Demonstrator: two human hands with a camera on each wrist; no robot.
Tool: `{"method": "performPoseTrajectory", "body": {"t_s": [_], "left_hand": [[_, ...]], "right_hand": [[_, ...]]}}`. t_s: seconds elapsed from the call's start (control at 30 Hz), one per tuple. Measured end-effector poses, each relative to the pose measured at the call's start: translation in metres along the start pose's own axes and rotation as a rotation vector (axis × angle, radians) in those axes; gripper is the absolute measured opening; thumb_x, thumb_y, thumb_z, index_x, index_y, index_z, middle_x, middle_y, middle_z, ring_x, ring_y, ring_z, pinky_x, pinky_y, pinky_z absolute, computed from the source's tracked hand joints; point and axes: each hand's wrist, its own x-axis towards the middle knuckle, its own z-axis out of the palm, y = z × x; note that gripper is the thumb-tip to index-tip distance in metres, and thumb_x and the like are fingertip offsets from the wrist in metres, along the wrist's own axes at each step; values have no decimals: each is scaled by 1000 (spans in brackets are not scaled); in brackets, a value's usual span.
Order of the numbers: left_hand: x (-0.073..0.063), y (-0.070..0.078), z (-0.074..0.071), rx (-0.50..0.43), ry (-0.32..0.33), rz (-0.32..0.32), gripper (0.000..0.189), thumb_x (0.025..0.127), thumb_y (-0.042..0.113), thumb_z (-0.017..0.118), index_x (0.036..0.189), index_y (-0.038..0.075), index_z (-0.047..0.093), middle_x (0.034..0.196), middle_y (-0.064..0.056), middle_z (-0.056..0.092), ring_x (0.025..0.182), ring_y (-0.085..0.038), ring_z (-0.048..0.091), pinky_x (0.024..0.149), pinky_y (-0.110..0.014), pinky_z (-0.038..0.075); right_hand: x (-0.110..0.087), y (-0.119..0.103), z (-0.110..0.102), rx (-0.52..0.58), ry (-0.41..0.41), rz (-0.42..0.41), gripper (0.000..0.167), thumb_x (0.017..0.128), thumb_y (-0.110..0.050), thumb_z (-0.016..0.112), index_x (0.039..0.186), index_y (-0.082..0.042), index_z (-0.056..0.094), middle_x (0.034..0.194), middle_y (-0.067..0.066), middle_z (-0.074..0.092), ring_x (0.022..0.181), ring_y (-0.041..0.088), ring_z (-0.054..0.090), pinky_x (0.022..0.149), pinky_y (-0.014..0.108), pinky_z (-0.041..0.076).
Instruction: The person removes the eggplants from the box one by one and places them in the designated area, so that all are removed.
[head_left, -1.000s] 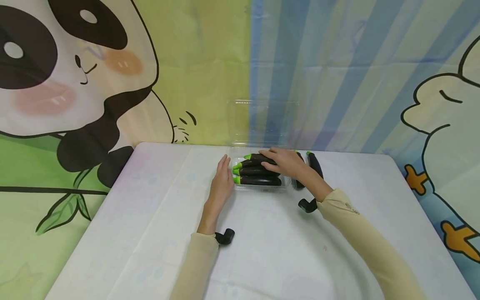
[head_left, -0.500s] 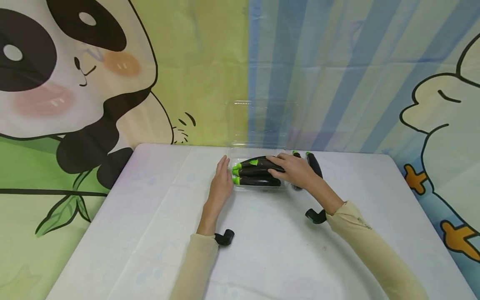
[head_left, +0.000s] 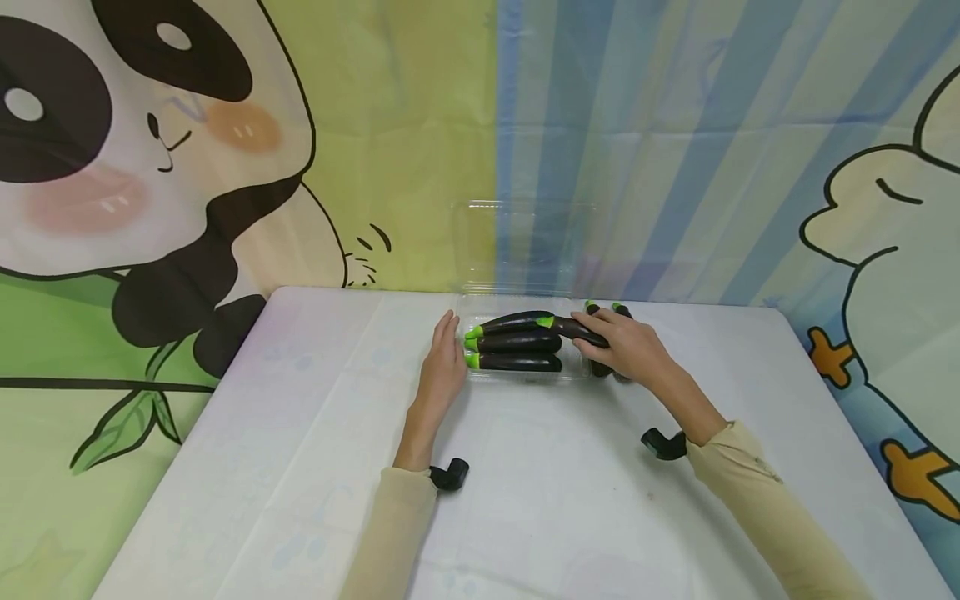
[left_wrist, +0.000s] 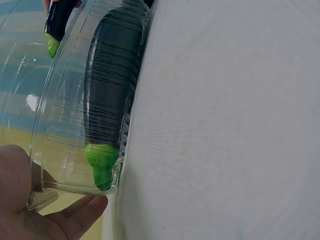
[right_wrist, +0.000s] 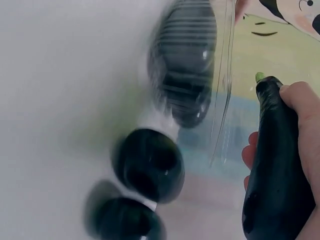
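Observation:
My right hand [head_left: 633, 342] grips an eggplant [head_left: 576, 329] above the right end of a clear plastic clamshell box [head_left: 573, 375]. In the right wrist view, the thumb and fingers wrap around the held eggplant [right_wrist: 275, 165]. Three eggplants [head_left: 517, 362] lie side by side inside the box, green stem ends to the left. My left hand [head_left: 444, 367] rests against the box's left end, its fingers extended. The left wrist view shows those fingers [left_wrist: 82, 215] at the end wall, near a green stem end [left_wrist: 102, 165] seen through the plastic.
Two more eggplants [head_left: 600, 367] lie on the white table [head_left: 540, 500] to the right of the box, partly hidden by my right hand. The transparent lid [head_left: 525, 242] stands raised at the back, before the printed cloth backdrop [head_left: 420, 125].
My right hand has picked up the rearmost eggplant from the box and carried it to the right, toward the pair on the table. The left hand stays in place.

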Motion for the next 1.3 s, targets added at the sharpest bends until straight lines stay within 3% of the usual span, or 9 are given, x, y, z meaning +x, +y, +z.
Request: {"method": "performPoseTrajectory", "body": {"t_s": [0.4, 0.53, 0.77, 1.1, 1.3], "left_hand": [[-1, 0, 0, 14, 7, -2, 46, 103, 8, 35, 148, 3, 35, 159, -5, 27, 138, -29, 42, 107, -46, 43], [0, 0, 0, 15, 7, -6, 46, 102, 7, 35, 148, 3, 36, 159, -5, 28, 139, -29, 41, 109, -46, 42], [0, 1, 0, 7, 4, -9, 46, 103, 8, 35, 148, 3, 36, 160, -4, 27, 140, -28, 40, 110, -46, 41], [0, 1, 0, -2, -3, -8, 46, 103, 7, 35, 148, 2, 35, 160, -5, 26, 141, -28, 39, 112, -45, 39], [0, 1, 0, 7, -2, 1, 46, 103, 8, 34, 148, 1, 35, 159, -7, 27, 141, -28, 39, 111, -45, 40]], "right_hand": [[-27, 27, -11, 33, -24, 187, 61, 86, -28, 74, 139, -8, 52, 110, 20, 62, 79, 28, 60, 59, 39, 49], [-35, 32, -13, 63, -20, 215, 58, 87, -23, 72, 139, -7, 52, 113, 21, 62, 84, 30, 61, 62, 43, 51], [-47, 43, -13, 96, 68, 240, 54, 89, -20, 68, 137, -2, 52, 118, 26, 63, 88, 37, 64, 64, 48, 51], [-55, 53, -13, 144, 63, 317, 59, 96, -27, 58, 145, 0, 40, 134, 33, 53, 110, 48, 57, 77, 58, 50], [-56, 55, -10, 205, 69, 349, 62, 95, -29, 61, 145, 1, 39, 136, 33, 50, 117, 49, 52, 88, 61, 46]]}}
